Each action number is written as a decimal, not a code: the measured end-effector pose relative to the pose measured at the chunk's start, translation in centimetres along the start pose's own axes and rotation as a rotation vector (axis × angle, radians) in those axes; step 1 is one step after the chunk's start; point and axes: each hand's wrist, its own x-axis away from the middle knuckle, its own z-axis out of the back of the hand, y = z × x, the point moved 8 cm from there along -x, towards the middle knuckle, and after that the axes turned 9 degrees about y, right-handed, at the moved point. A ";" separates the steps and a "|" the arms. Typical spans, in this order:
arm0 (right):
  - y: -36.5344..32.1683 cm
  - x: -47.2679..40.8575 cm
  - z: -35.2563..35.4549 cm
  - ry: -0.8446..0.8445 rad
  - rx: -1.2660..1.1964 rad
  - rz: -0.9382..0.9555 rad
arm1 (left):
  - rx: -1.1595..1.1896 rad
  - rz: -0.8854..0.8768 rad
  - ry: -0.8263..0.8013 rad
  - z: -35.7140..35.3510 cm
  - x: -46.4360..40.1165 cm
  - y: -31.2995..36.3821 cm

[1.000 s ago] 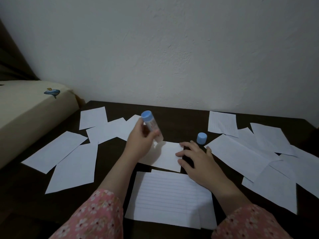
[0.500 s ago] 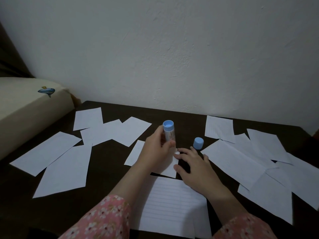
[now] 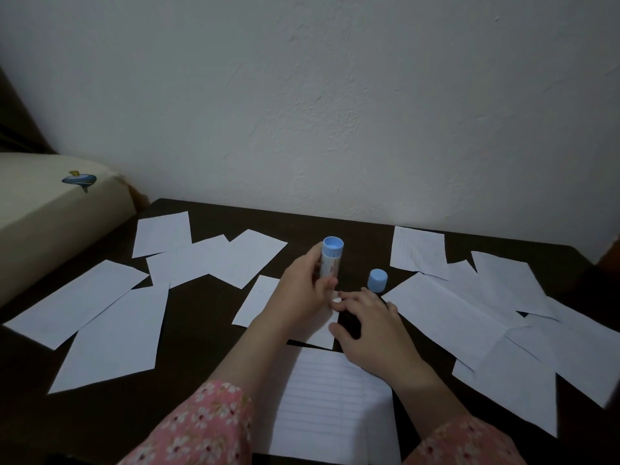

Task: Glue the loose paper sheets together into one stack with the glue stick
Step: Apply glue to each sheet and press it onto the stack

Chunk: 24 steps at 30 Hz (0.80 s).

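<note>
I'm gripping the glue stick [image 3: 331,260] upright in my left hand [image 3: 302,293], fingers curled around it, right hand [image 3: 367,325] pressing spread fingers on a small sheet [image 3: 265,297], blue cap [image 3: 377,280] standing beside.

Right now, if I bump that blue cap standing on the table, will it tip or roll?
The cap stands upright by itself, small and squat, so it probably tips easily. It looks round, so once down it would likely roll across the table. It is probably very light.

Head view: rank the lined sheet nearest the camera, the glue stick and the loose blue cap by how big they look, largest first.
1. Lined sheet, by far the largest, though it lies nearest the camera.
2. Glue stick, held upright by the left hand; its lower end is hidden.
3. Blue cap, smallest, standing on the table.
</note>
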 end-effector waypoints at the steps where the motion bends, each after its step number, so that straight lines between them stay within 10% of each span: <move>1: 0.0 0.0 0.0 -0.001 0.003 0.000 | -0.010 -0.006 -0.001 0.1 -0.1 -0.1; 24: 0.2 0.2 -0.1 0.017 -0.034 0.006 | -0.075 0.194 0.123 7.6 -0.7 -5.2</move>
